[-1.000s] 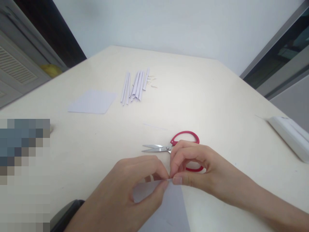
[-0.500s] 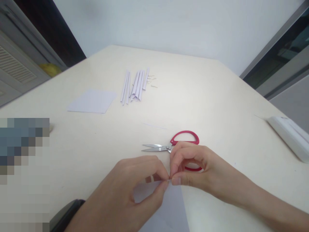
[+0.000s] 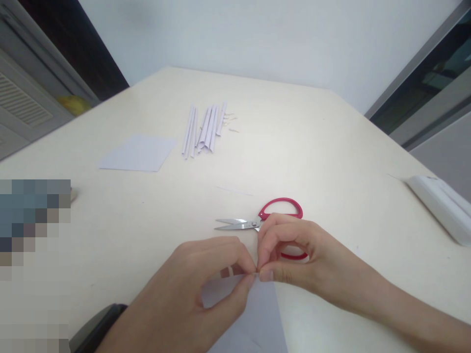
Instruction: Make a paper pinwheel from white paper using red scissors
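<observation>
Both hands pinch the far edge of a white sheet of paper [image 3: 257, 314] at the near side of the table. My left hand [image 3: 206, 284] has thumb and index finger closed on that edge, and a dark band circles its wrist. Right beside it, my right hand [image 3: 290, 255] grips the same edge between thumb and fingertips. The fingertips of the two hands nearly touch. Just beyond them lie red-handled scissors [image 3: 281, 200], blades slightly apart and pointing left; my right hand covers part of their handles.
Several rolled paper tubes [image 3: 208, 130] lie at the back, with small thin scraps [image 3: 233, 130] to their right. A flat stack of paper [image 3: 138, 153] is left of them. At the right edge rests a white oblong case [image 3: 441, 208]. A blurred-out patch hides the lower left.
The hands hold almost the same pinch on the paper's edge. The whole view has shifted very slightly; nothing was taken up or let go.
</observation>
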`<action>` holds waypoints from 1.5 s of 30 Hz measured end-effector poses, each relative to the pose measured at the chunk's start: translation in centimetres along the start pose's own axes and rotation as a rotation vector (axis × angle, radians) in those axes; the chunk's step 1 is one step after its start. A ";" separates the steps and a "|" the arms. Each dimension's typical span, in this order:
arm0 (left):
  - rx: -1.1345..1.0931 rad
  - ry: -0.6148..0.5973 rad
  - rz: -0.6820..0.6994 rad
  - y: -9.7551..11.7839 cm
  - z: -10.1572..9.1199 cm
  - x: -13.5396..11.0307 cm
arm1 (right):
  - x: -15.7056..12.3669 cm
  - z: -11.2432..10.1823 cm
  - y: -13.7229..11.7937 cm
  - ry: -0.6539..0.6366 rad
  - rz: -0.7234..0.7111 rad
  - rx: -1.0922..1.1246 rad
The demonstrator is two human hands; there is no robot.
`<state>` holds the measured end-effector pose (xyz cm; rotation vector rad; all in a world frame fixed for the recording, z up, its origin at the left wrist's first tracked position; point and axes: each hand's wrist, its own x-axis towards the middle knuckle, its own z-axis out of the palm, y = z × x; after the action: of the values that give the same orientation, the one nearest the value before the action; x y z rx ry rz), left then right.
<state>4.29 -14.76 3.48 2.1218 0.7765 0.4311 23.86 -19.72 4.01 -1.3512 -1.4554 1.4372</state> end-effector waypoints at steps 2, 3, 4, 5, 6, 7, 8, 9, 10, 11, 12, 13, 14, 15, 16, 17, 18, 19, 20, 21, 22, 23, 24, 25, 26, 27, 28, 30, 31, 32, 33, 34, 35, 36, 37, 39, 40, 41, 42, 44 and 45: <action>0.004 -0.006 0.002 0.0 0.0 0.1 | 0.0 0.0 0.0 -0.003 0.005 0.004; 0.006 -0.011 0.000 0.0 -0.1 0.1 | 0.0 0.0 -0.1 -0.004 0.005 0.005; 0.005 -0.015 -0.004 0.0 -0.1 0.1 | 0.0 0.0 -0.1 -0.002 0.006 0.006; 0.003 -0.018 -0.006 0.0 -0.1 0.0 | 0.0 0.0 -0.1 -0.001 0.006 0.009; 0.001 -0.015 -0.008 0.0 -0.1 0.0 | 0.0 0.0 -0.2 -0.003 0.009 0.013; 0.001 -0.015 -0.014 0.0 -0.1 -0.1 | 0.0 0.0 -0.2 -0.005 0.013 0.017; 0.000 -0.014 -0.019 0.0 -0.1 -0.1 | 0.0 0.0 -0.3 -0.005 0.014 0.020; 0.000 -0.009 -0.020 0.0 -0.1 -0.1 | 0.0 -0.1 -0.3 -0.006 0.014 0.020; 0.001 -0.008 -0.022 0.0 -0.1 -0.2 | -0.1 -0.1 -0.3 -0.005 0.012 0.021; 0.002 -0.005 -0.021 -0.1 -0.1 -0.2 | -0.1 -0.1 -0.3 -0.004 0.009 0.020; 0.003 0.001 -0.020 -0.1 -0.1 -0.2 | -0.1 -0.1 -0.3 -0.002 0.007 0.022; 0.002 0.005 -0.011 -0.1 -0.1 -0.2 | -0.1 -0.1 -0.3 -0.002 0.007 0.025; 0.003 0.006 -0.005 -0.1 0.0 -0.2 | -0.1 -0.1 -0.2 -0.002 0.009 0.026; 0.005 0.002 -0.007 -0.1 0.0 -0.2 | -0.1 -0.1 -0.2 -0.001 0.012 0.026; 0.006 -0.004 -0.012 -0.1 0.0 -0.2 | 0.0 0.0 -0.2 -0.001 0.014 0.027; 0.005 -0.011 -0.019 -0.1 0.0 -0.2 | 0.0 0.0 -0.2 -0.002 0.016 0.027; 0.003 -0.019 -0.027 0.0 0.0 -0.1 | 0.0 0.1 -0.2 0.000 0.018 0.028; 0.000 -0.019 -0.031 0.0 -0.1 -0.1 | 0.0 0.1 -0.2 0.002 0.019 0.028; -0.004 -0.020 -0.034 0.0 -0.1 -0.1 | 0.0 0.1 -0.2 0.004 0.017 0.029; -0.008 -0.022 -0.030 0.0 -0.1 -0.1 | 0.0 0.1 -0.2 0.006 0.014 0.025; -0.012 -0.022 -0.024 0.1 -0.2 -0.1 | 0.0 0.1 -0.2 0.008 0.011 0.020; -0.013 -0.022 -0.019 0.1 -0.3 0.0 | 0.0 0.1 -0.2 0.008 0.007 0.014; -0.013 -0.028 -0.015 0.1 -0.3 0.0 | 0.0 0.0 -0.2 0.008 0.005 0.008; -0.012 -0.036 -0.014 0.2 -0.3 0.0 | 0.0 0.0 -0.2 0.007 0.003 0.000; -0.011 -0.046 -0.018 0.2 -0.4 0.0 | 0.0 0.0 -0.2 0.009 0.002 -0.008; -0.012 -0.052 -0.021 0.2 -0.4 0.0 | 0.0 0.0 -0.2 0.011 0.003 -0.013; -0.013 -0.055 -0.026 0.2 -0.4 0.1 | -0.1 0.0 -0.2 0.014 0.004 -0.016; -0.013 -0.051 -0.033 0.3 -0.4 0.1 | -0.1 0.1 -0.2 0.022 0.002 -0.020; -0.011 -0.045 -0.034 0.3 -0.4 0.1 | -0.2 0.2 -0.2 0.026 -0.005 -0.028; -0.008 -0.045 -0.035 0.3 -0.4 0.1 | -0.2 0.3 -0.2 0.033 -0.013 -0.045; -0.007 -0.046 -0.034 0.3 -0.4 0.1 | -0.3 0.3 -0.2 0.042 -0.022 -0.065; -0.007 -0.047 -0.036 0.4 -0.4 0.1 | -0.3 0.4 -0.2 0.048 -0.026 -0.085; -0.010 -0.044 -0.036 0.3 -0.4 0.0 | -0.3 0.4 -0.2 0.053 -0.030 -0.098; -0.014 -0.037 -0.034 0.3 -0.4 0.0 | -0.4 0.4 -0.3 0.056 -0.029 -0.103; -0.017 -0.034 -0.036 0.3 -0.5 0.0 | -0.4 0.4 -0.3 0.056 -0.025 -0.097; -0.022 -0.030 -0.053 0.1 -0.5 -0.1 | -0.4 0.2 -0.5 0.054 -0.015 -0.078; -0.025 -0.030 -0.069 0.1 -0.5 -0.1 | -0.4 0.0 -0.6 0.053 -0.006 -0.075; -0.032 -0.032 -0.084 0.0 -0.5 -0.1 | -0.4 -0.1 -0.7 0.052 0.002 -0.077; -0.043 -0.033 -0.102 0.0 -0.5 -0.1 | -0.4 -0.2 -0.8 0.052 0.011 -0.082; -0.070 -0.034 -0.125 0.0 -0.5 -0.1 | -0.4 -0.4 -1.0 0.052 0.023 -0.095; -0.083 -0.034 -0.128 0.0 -0.5 -0.1 | -0.4 -0.4 -1.0 0.050 0.026 -0.099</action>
<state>3.99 -14.53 3.80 1.9845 0.8549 0.3523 24.16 -19.81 5.14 -1.4608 -1.4986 1.3541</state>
